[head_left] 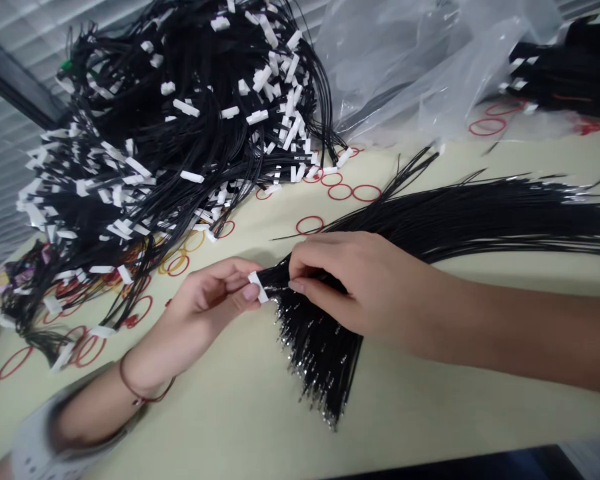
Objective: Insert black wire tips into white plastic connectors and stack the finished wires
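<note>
Between the thumb and fingers of my left hand (210,300) is a small white connector housing (259,287). Black wires run from the connector toward my right hand (350,273). That hand is closed in a pinch on a thin black wire (279,288) close to the connector's right side. Beneath the right hand lies a thick bundle of loose black wires (325,353), its silvery metal tips fanned out toward the front. The bundle's long tail (480,217) stretches away to the right across the table. Whether the pinched wire's tip sits inside the connector I cannot tell.
A large heap of black wires with white connectors (190,120) fills the back left. Red rubber bands (340,192) are scattered over the pale table (205,413). A clear plastic bag (430,73) and another dark bundle (570,73) lie at the back right.
</note>
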Motion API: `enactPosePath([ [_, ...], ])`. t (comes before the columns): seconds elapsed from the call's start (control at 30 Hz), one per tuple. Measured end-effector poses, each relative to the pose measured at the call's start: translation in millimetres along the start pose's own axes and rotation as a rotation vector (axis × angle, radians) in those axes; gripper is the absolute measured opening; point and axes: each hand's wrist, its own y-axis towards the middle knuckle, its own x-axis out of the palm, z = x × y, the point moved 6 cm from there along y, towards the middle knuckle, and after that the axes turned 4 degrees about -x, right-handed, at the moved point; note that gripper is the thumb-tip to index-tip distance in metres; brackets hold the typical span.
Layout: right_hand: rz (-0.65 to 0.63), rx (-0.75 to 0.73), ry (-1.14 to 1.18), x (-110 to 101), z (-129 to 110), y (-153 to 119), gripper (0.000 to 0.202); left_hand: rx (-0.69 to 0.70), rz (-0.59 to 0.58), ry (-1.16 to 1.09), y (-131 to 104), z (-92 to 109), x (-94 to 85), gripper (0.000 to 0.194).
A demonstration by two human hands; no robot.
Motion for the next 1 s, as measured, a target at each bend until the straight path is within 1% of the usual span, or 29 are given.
enactPosePath([
  [0.1, 0.022, 0.014, 0.027, 3, 2, 0, 0.014, 0.016, 0.003, 0.052, -1, 1, 1.2, 0.014],
  [0.23, 0.030, -0.006, 0.014, 5, 1, 0, 0.014, 0.021, 0.014, 0.069, -3, 2, 1.8, 0.013],
  [0.37, -0.016, -0.004, 0.021, 4, -1, 0, 0.009, -0.004, 0.019, 0.066, -2, 2, 2.2, 0.010],
  [0.5, -0.030, 0.004, 0.012, 1, 0, 0, 0.010, -0.005, 0.029, 0.076, 0, 3, 2.7, 0.010],
  [0.7, 0.013, 0.143, 0.025, -1, 12, -1, 0.014, -0.002, 0.028, 0.060, -2, 3, 2.7, 0.010],
  [0.8, 0.014, 0.143, 0.024, 0, 11, -2, 0.017, -0.004, 0.020, 0.063, -2, 2, 1.5, 0.010],
  [0.9, -0.014, 0.143, 0.040, 1, 10, -1, 0.018, -0.010, 0.005, 0.044, -1, 0, 0.9, 0.009],
  [1.0, -0.025, 0.169, 0.026, 2, 9, -1, 0.019, -0.016, -0.008, 0.008, 0, -1, 1.7, 0.010],
])
